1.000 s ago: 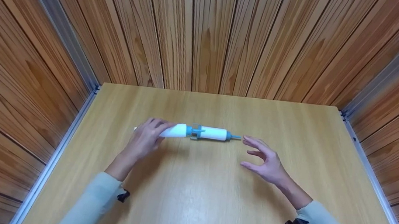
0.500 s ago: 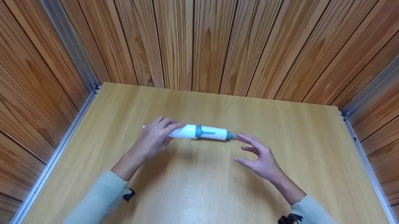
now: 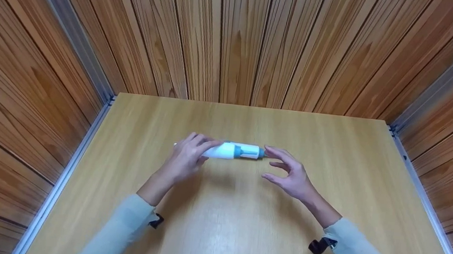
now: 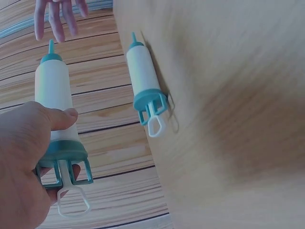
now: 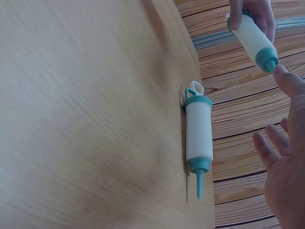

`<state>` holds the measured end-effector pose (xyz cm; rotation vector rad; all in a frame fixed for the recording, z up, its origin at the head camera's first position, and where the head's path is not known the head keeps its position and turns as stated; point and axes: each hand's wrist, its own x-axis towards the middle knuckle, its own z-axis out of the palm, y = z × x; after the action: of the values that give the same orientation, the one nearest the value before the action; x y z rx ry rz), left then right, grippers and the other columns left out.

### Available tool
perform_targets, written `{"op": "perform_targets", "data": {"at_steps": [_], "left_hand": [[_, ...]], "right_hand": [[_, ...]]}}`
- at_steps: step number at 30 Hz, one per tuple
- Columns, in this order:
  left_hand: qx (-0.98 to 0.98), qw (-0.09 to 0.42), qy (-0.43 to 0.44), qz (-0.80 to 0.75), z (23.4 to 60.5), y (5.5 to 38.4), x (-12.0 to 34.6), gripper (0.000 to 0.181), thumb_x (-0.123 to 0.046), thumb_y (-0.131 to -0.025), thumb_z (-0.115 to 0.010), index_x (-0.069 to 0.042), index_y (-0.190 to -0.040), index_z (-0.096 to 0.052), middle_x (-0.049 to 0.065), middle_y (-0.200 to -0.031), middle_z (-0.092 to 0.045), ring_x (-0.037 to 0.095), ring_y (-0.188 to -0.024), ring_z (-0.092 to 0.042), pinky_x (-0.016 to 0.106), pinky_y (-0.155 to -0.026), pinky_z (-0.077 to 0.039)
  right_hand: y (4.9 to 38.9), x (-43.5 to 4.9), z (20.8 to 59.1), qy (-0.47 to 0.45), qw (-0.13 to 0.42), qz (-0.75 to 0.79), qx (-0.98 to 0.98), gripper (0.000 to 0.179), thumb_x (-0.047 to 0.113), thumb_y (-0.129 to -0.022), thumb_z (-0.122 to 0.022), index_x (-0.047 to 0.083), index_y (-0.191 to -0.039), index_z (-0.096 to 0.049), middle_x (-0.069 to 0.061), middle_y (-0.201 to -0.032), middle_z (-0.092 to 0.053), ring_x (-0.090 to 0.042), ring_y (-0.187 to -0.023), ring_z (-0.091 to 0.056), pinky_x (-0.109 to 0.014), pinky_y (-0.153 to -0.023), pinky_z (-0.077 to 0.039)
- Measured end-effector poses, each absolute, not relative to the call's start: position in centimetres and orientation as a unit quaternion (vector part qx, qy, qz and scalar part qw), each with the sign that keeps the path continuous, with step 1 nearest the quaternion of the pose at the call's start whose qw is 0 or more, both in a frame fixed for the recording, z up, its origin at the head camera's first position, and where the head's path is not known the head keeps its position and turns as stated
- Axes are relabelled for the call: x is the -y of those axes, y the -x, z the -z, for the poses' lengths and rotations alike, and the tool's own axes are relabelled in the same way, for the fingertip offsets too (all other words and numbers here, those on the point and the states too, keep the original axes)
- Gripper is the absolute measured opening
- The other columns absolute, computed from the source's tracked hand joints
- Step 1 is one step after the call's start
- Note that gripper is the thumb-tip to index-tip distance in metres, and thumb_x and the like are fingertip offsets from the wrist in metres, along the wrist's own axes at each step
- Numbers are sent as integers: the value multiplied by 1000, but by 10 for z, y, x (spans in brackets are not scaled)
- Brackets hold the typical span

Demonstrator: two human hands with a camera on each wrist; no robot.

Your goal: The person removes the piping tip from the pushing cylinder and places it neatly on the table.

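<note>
My left hand (image 3: 187,155) grips a plunger syringe (image 4: 53,86) round its white barrel and holds it above the table. This syringe has a teal nozzle pointing right, teal finger loops and a white plunger ring. A second, matching syringe (image 5: 198,131) lies on the table, its nozzle also to the right; in the head view the held one partly covers it. My right hand (image 3: 292,176) is raised off the nozzle end with fingers spread and nothing in them. In the right wrist view, one fingertip (image 5: 281,71) overlaps the held syringe's nozzle.
The wooden table top (image 3: 216,227) is bounded by a slatted wood wall (image 3: 240,40) at the back. More slatted panels stand left and right, with metal rails (image 3: 58,181) along the table's sides.
My left hand has carried its syringe to the right, over the lying one. The right hand has drifted left, toward the nozzles, its fingers still spread. The lying syringe has stayed put.
</note>
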<state>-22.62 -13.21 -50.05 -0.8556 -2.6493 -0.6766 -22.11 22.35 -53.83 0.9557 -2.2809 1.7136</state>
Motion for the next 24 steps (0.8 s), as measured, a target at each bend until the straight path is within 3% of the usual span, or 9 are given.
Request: {"op": "perform_targets", "data": {"at_steps": [3, 8, 16, 24], "left_hand": [[914, 140, 301, 234, 500, 226, 127, 60, -6, -100, -85, -24, -155, -69, 9, -145, -74, 34, -130, -68, 56, -110, -63], [910, 157, 310, 226, 500, 226, 120, 59, -6, -98, -87, -23, -153, -70, 9, -144, -75, 33, -127, -69, 54, -107, -65], [903, 169, 322, 228, 498, 224, 110, 61, -5, -96, -89, -25, -151, -72, 8, -143, -76, 32, -126, -70, 53, -107, -66], [905, 153, 318, 237, 501, 223, 102, 58, -12, -100, -86, -28, -153, -70, 8, -146, -74, 32, -131, -70, 54, -109, -65]], "right_hand": [[221, -220, 537, -313, 60, -570, 757, 74, -12, -91, -85, -3, -159, -59, -37, -155, -61, -18, -147, -67, -24, -113, -61], [224, -215, 536, -314, 61, -575, 753, 71, -13, -91, -85, -4, -157, -60, -32, -155, -64, -16, -145, -68, -24, -113, -60], [225, -207, 535, -301, 61, -593, 744, 63, -14, -90, -85, -6, -150, -66, -33, -148, -68, -3, -139, -69, -26, -112, -62], [222, -199, 535, -275, 57, -602, 747, 55, -12, -92, -84, -5, -144, -71, -31, -145, -72, 2, -130, -72, -22, -110, -62]]}}
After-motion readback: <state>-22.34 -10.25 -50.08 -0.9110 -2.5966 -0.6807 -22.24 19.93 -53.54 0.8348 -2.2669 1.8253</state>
